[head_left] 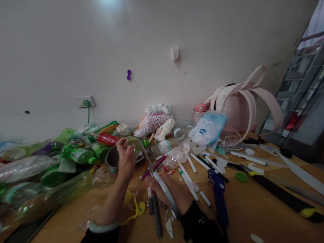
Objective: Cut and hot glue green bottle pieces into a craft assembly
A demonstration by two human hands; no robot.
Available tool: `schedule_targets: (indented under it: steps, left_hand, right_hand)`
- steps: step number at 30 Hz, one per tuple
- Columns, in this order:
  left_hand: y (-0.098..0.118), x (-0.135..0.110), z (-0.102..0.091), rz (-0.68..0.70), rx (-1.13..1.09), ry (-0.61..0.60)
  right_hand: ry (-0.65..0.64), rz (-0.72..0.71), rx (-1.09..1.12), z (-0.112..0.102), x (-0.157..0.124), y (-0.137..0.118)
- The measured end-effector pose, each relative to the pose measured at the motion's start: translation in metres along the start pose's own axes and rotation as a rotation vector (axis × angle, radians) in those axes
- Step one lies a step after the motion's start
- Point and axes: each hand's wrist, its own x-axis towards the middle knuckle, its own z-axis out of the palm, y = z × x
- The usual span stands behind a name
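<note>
My left hand (pixel 126 160) is raised near the middle, its fingers closed on a see-through yellowish-green piece of plastic bottle (pixel 133 143). A bright green band shows at the right of that piece. Scissors (pixel 165 191) with a grey-white handle are gripped in my right hand (pixel 162 189). Their blades point up and away, against or just in front of the plastic; I cannot tell whether they touch it. Behind my left hand stands a dark metal bowl (pixel 111 158), partly hidden. Yellow ribbon (pixel 138 209) lies on the table between my forearms.
Plastic bottles (pixel 78 153) crowd the left side. White marker pens (pixel 186 172) are strewn right of centre, beside a blue glue gun (pixel 218 199). A black-and-yellow handled knife (pixel 280 192) lies farther right. Against the wall are stuffed paper shapes (pixel 150 124) and a pink backpack (pixel 235 104).
</note>
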Motion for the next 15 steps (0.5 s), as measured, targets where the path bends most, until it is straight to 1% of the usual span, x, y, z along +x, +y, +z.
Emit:
schedule_targets:
  steps: [3, 5, 9, 11, 15]
  left_hand:
    - [-0.002, 0.004, -0.004, 0.039, 0.06, -0.001]
    - [0.001, 0.006, -0.004, 0.043, 0.105, -0.003]
    - [0.014, 0.002, 0.002, -0.044, 0.197, -0.016]
    - [0.02, -0.002, 0.006, -0.089, 0.262, 0.0]
    - [0.023, -0.008, 0.009, -0.136, 0.389, 0.044]
  right_hand:
    - [0.097, -0.011, -0.047, -0.003, -0.003, -0.008]
    - [0.136, -0.004, -0.062, -0.003, -0.005, -0.011]
    - [0.154, 0.041, -0.078, -0.001, -0.006, -0.016]
    - [0.16, 0.053, -0.081, 0.0, -0.006, -0.015]
    - [0.189, 0.061, -0.073, 0.005, -0.004, -0.01]
